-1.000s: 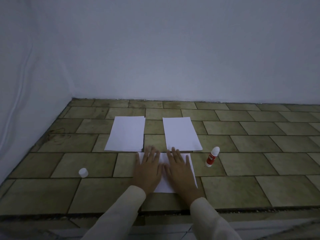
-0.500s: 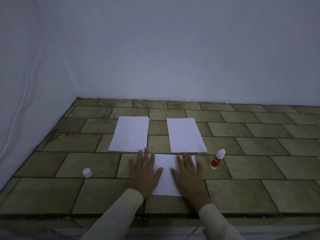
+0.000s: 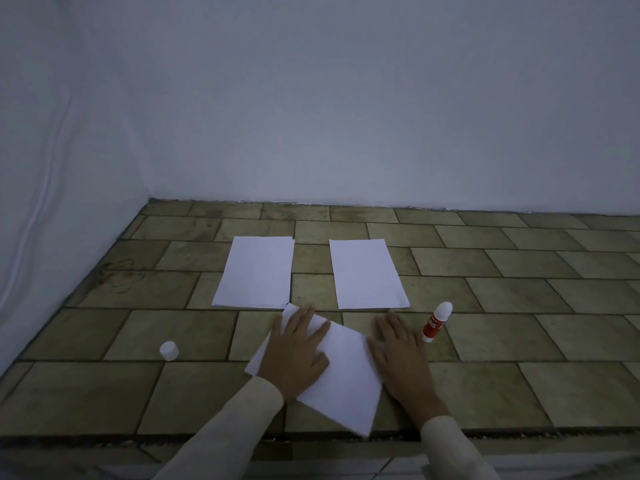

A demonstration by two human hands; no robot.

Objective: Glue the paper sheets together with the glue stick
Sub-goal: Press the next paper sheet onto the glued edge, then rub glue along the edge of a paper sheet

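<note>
A white paper sheet (image 3: 343,379) lies skewed on the tiled surface in front of me. My left hand (image 3: 298,355) rests flat on its left part, fingers spread. Flat beside the sheet's right edge lies my right hand (image 3: 398,355), touching that edge. Two more white sheets lie farther back, one at left (image 3: 256,271) and one at right (image 3: 365,273). The red-and-white glue stick (image 3: 437,322) stands uncapped just right of my right hand. Its white cap (image 3: 169,350) sits alone to the left.
The tiled surface (image 3: 519,289) ends at a white wall behind and a white wall on the left. Its front edge (image 3: 104,439) runs just below my sleeves.
The near sheet has turned from straight to skewed under my left hand. My hands have drifted apart, the right one sliding off towards the sheet's right edge.
</note>
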